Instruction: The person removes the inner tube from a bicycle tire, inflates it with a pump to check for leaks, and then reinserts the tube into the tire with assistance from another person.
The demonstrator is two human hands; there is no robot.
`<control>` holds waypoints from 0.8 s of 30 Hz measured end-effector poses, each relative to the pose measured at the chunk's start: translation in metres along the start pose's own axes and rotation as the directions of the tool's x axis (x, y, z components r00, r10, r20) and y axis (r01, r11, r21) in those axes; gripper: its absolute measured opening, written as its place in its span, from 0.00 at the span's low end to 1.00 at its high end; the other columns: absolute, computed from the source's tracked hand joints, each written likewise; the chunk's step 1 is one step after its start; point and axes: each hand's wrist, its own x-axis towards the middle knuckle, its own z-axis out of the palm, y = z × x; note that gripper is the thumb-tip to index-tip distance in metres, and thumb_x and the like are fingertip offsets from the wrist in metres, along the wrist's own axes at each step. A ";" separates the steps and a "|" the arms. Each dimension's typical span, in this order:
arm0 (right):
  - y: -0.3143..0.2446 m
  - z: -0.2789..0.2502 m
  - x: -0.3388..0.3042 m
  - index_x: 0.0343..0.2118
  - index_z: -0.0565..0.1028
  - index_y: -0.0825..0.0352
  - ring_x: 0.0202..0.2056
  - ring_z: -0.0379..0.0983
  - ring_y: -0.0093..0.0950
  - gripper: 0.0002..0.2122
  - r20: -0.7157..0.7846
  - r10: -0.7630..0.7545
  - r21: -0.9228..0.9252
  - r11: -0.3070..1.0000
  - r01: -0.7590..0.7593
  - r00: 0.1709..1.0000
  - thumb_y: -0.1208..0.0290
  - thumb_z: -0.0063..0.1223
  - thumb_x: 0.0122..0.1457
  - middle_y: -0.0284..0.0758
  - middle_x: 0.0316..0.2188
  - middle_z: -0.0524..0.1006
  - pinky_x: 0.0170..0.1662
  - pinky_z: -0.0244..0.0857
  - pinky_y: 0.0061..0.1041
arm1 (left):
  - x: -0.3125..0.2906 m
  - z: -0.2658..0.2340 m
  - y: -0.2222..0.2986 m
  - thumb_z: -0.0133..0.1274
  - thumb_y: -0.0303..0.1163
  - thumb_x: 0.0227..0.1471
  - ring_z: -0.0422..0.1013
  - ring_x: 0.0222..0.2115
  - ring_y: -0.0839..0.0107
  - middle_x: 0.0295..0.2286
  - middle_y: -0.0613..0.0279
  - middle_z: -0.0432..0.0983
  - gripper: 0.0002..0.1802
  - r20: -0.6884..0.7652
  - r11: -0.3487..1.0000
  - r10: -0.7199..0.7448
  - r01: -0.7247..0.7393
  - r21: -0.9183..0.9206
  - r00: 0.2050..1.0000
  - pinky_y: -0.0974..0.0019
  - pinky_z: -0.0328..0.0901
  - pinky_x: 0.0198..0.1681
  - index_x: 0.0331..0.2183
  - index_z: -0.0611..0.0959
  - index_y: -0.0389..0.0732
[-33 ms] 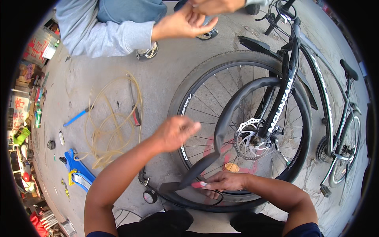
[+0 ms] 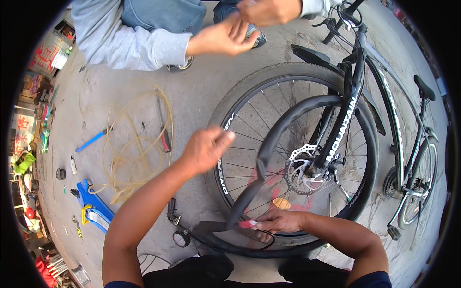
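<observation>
Left hand (image 2: 202,150), right hand (image 2: 281,222): inner tube (image 2: 246,197) between, contact unclear.

A slack black inner tube (image 2: 272,137), kinked midway, hangs in a curve out across the front wheel (image 2: 297,177); near its lower bend, the right hand (image 2: 277,222) pinches a small red-and-white piece (image 2: 247,224)

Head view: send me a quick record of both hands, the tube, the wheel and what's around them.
Left hand: raised, overlapping the wheel's left edge in view; grip unclear
Right hand: pinching a small red item, kind unclear
Black inner tube: looped loosely across the spokes, bent
Front wheel: in the bicycle's fork
Ground, left: yellowish coiled hose, blue-handled tool, round gauge
Other person: grey sleeve, hands together at top
</observation>
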 end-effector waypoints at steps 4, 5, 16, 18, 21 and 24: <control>0.038 -0.005 -0.050 0.53 0.77 0.70 0.47 0.80 0.30 0.23 -0.299 0.081 0.211 0.977 -0.016 0.951 0.52 0.44 0.76 0.39 0.41 0.82 0.54 0.74 0.32 | 0.038 -0.010 -0.042 0.63 0.60 0.55 0.75 0.51 0.44 0.51 0.37 0.76 0.45 -0.239 0.959 -0.108 0.164 0.229 0.965 0.49 0.70 0.54 0.58 0.75 0.32; 0.047 -0.005 -0.054 0.54 0.77 0.70 0.47 0.80 0.31 0.23 -0.352 0.109 0.256 0.966 -0.017 0.930 0.52 0.44 0.76 0.41 0.42 0.82 0.55 0.74 0.32 | 0.040 -0.006 -0.048 0.65 0.60 0.53 0.74 0.54 0.42 0.53 0.35 0.75 0.49 -0.155 0.952 -0.203 0.232 0.199 0.967 0.49 0.70 0.57 0.60 0.72 0.30; -0.069 0.008 -0.077 0.35 0.81 0.75 0.34 0.82 0.31 0.22 -0.523 -0.075 -0.625 0.712 -0.322 0.849 0.56 0.47 0.73 0.45 0.27 0.83 0.40 0.75 0.36 | 0.031 0.013 -0.040 0.69 0.41 0.47 0.79 0.42 0.40 0.37 0.36 0.82 0.37 -0.163 0.948 -0.202 0.234 0.214 0.966 0.47 0.73 0.47 0.53 0.75 0.30; -0.114 0.012 -0.066 0.37 0.82 0.75 0.34 0.82 0.30 0.23 -0.501 -0.263 -0.580 0.809 -0.094 0.825 0.55 0.48 0.72 0.45 0.27 0.83 0.40 0.74 0.35 | 0.033 0.008 -0.040 0.67 0.39 0.47 0.80 0.40 0.39 0.35 0.36 0.82 0.33 -0.140 0.942 -0.192 0.223 0.250 0.971 0.46 0.74 0.46 0.50 0.77 0.30; -0.170 0.010 -0.040 0.53 0.77 0.80 0.43 0.83 0.32 0.23 -0.452 -0.572 -0.596 0.765 0.246 0.684 0.58 0.49 0.74 0.46 0.41 0.84 0.49 0.76 0.35 | 0.039 0.004 -0.042 0.65 0.38 0.48 0.79 0.39 0.39 0.34 0.34 0.82 0.28 -0.083 0.933 -0.184 0.201 0.297 0.979 0.45 0.73 0.45 0.45 0.78 0.29; -0.206 -0.001 0.010 0.60 0.68 0.84 0.55 0.76 0.39 0.28 -0.632 -0.542 -0.262 0.822 0.506 0.553 0.58 0.50 0.73 0.54 0.53 0.77 0.61 0.70 0.37 | 0.043 0.000 -0.045 0.63 0.39 0.49 0.79 0.39 0.38 0.34 0.33 0.81 0.25 -0.029 0.931 -0.197 0.197 0.309 0.980 0.44 0.73 0.46 0.42 0.79 0.29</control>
